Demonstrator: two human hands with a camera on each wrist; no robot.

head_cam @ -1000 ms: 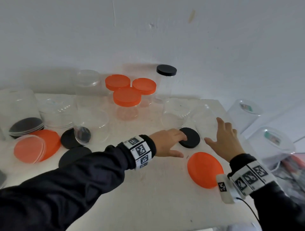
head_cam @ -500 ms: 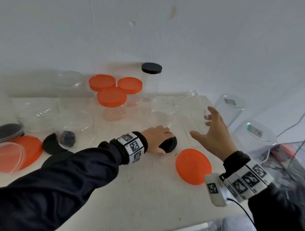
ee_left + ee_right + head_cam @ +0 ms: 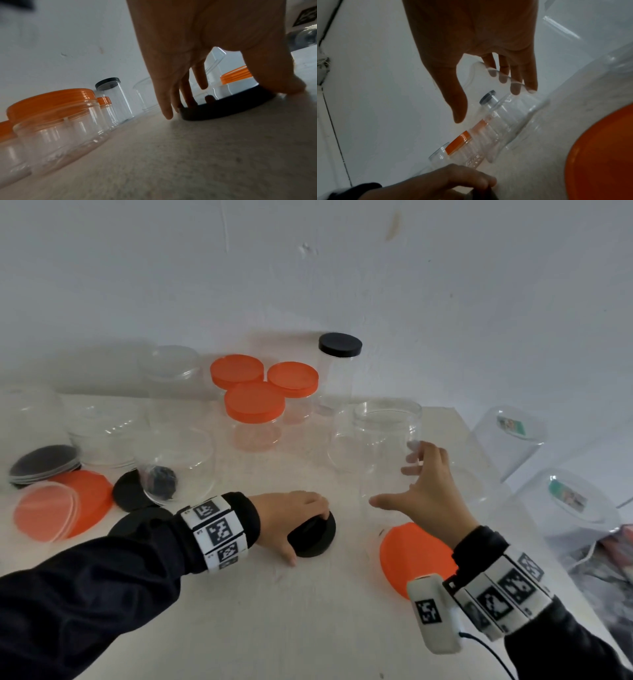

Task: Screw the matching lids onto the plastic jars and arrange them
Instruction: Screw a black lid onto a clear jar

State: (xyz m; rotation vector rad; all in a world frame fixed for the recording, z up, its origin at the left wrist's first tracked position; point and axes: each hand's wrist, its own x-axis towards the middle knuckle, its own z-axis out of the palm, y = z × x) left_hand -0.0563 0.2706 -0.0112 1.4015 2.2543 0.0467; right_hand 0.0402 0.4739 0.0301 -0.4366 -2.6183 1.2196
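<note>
Meanwhile, left hand [image 3: 291,517] fingers curled round black lid [image 3: 313,537] lying flat on the surface [image 3: 274,611], right hand [image 3: 428,491] spread against upright, mouth-up clear jar [image 3: 387,446].

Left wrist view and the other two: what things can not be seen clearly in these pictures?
- Black lid, head view: the left hand covers its near part; whether it has left the table cannot be told.
- Open clear jar, head view: the right hand's fingers reach its side; firm contact is unclear through the plastic.
- Orange lid, right wrist view: cut off by the frame edge.
- Labels on the far tubs, head view: too small to read.
</note>
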